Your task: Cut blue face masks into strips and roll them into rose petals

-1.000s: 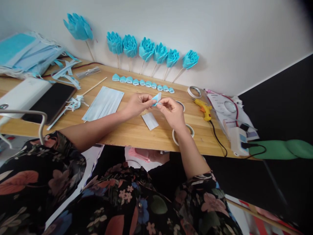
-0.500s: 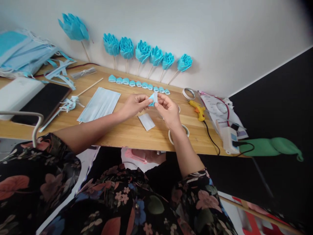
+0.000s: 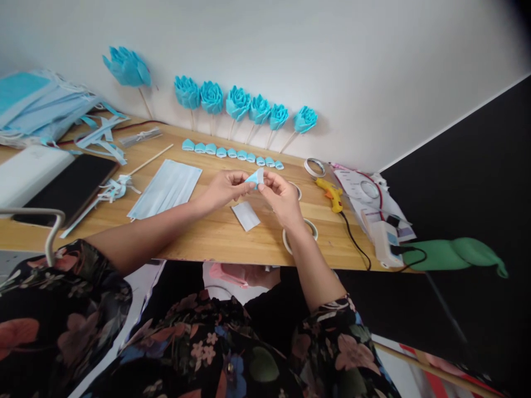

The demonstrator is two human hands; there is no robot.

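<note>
A small folded piece of blue mask fabric (image 3: 254,178) is pinched between both hands above the table. My left hand (image 3: 227,187) closes thumb and fingers on its left end. On its right side, near a pale edge, my right hand (image 3: 280,196) grips it in the same way. Below them on the wood lies a flat pale fabric square (image 3: 246,215). Behind the hands runs a row of several small folded blue petals (image 3: 221,152). To the left a whole pleated face mask (image 3: 166,188) lies flat.
Several blue fabric roses (image 3: 238,104) on sticks lean on the wall. A yellow glue gun (image 3: 331,193) and tape roll (image 3: 315,167) sit right, near a white power strip (image 3: 386,243). Left are a mask pile (image 3: 37,108), a dark phone (image 3: 68,188) and a white box-shaped device (image 3: 31,171).
The view has tilted up slightly, so everything sits lower in the picture. Both hands still hold the blue piece, which has turned a little between the fingers.
</note>
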